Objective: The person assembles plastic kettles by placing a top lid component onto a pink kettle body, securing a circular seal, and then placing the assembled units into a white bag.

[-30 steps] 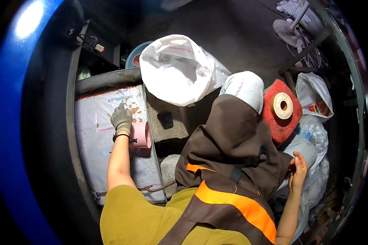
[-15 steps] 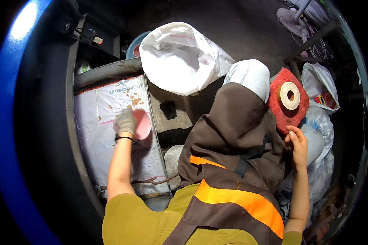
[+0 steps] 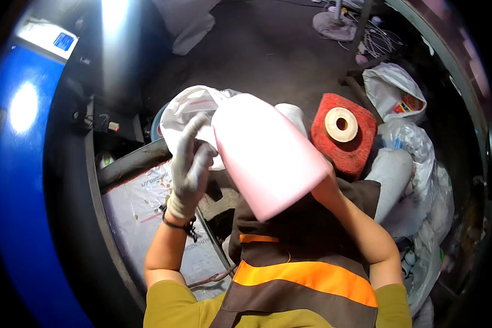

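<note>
A smooth pink tapered plastic container [image 3: 265, 156] is raised in front of my lap, tilted, with its rounded narrow end up and to the left. My right hand [image 3: 323, 185] grips it at its lower right; most of the fingers are hidden behind it. My left hand [image 3: 192, 164], in a pale work glove, is up just left of the container. Its fingers are apart and hold nothing. On my right leg lies a red textile pad [image 3: 323, 139] bearing a cream-coloured roll [image 3: 333, 132], which looks like tape or labels.
A white sack [image 3: 176, 117] stands open behind my left hand. To the left is a plastic-covered surface [image 3: 128, 205] with brown scraps, edged by a dark metal frame [image 3: 134, 164]. Clear plastic bags [image 3: 421, 202] and a white bag [image 3: 391, 90] are at the right. A blue machine panel [image 3: 19, 180] rises at far left.
The pink container has come up from the plastic-covered surface to in front of my lap, passing from my left hand to my right. My right hand has left the red pad. The view has shifted.
</note>
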`<control>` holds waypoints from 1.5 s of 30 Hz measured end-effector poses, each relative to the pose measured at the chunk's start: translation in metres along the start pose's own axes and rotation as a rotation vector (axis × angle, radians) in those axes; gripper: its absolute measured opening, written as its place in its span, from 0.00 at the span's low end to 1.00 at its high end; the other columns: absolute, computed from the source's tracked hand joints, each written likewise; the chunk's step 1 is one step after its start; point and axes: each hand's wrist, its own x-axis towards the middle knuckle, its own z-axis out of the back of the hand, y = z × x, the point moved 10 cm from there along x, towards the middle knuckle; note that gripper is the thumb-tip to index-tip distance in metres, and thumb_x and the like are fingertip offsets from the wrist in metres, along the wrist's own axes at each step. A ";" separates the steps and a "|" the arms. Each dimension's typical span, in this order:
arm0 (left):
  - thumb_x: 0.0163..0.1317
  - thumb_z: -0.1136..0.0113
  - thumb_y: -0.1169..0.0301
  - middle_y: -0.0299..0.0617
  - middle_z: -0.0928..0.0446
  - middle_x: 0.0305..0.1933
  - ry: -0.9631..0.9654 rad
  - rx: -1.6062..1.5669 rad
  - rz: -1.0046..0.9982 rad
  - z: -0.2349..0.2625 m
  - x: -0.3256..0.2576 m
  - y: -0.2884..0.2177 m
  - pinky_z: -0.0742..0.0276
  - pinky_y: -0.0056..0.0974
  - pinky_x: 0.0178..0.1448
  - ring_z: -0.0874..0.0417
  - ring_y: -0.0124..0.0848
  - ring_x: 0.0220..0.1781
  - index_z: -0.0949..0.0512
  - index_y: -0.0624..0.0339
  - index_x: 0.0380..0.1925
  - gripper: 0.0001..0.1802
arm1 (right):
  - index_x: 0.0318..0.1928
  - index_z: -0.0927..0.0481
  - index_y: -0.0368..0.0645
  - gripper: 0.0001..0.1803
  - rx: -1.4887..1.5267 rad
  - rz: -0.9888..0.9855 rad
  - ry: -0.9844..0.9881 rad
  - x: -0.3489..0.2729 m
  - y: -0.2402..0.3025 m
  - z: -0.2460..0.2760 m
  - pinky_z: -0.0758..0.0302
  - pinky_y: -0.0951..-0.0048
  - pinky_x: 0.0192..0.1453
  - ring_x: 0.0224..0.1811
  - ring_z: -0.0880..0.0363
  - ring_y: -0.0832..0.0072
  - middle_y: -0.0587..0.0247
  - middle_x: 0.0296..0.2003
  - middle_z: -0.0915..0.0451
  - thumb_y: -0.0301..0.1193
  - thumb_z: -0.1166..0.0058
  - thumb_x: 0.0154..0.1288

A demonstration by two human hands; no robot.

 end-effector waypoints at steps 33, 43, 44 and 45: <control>0.56 0.42 0.67 0.42 0.27 0.21 0.283 0.813 -0.597 -0.032 -0.009 -0.096 0.35 0.40 0.26 0.29 0.40 0.19 0.29 0.59 0.13 0.15 | 0.54 0.24 0.36 0.31 -0.531 0.278 0.120 0.133 0.138 -0.020 0.24 0.58 0.50 0.45 0.19 0.54 0.47 0.37 0.19 0.52 0.50 0.67; 0.58 0.45 0.74 0.42 0.28 0.21 0.385 0.429 -0.534 -0.156 0.009 -0.090 0.32 0.39 0.32 0.29 0.37 0.22 0.27 0.62 0.16 0.11 | 0.52 0.20 0.42 0.22 0.211 -0.649 0.120 -0.044 0.047 0.119 0.25 0.75 0.36 0.35 0.17 0.76 0.57 0.41 0.16 0.46 0.51 0.71; 0.62 0.48 0.73 0.41 0.29 0.21 0.418 0.260 -0.342 -0.168 0.015 -0.069 0.33 0.37 0.32 0.29 0.34 0.23 0.28 0.64 0.17 0.14 | 0.54 0.21 0.45 0.23 0.275 -0.580 0.035 -0.072 0.045 0.161 0.26 0.80 0.34 0.34 0.18 0.79 0.60 0.43 0.16 0.47 0.52 0.71; 0.65 0.51 0.72 0.41 0.30 0.21 0.440 0.118 -0.137 -0.183 0.016 -0.047 0.35 0.35 0.33 0.30 0.31 0.24 0.29 0.65 0.17 0.16 | 0.54 0.22 0.43 0.23 0.221 -0.619 -0.135 -0.110 0.040 0.212 0.26 0.80 0.32 0.31 0.17 0.78 0.59 0.42 0.17 0.47 0.51 0.71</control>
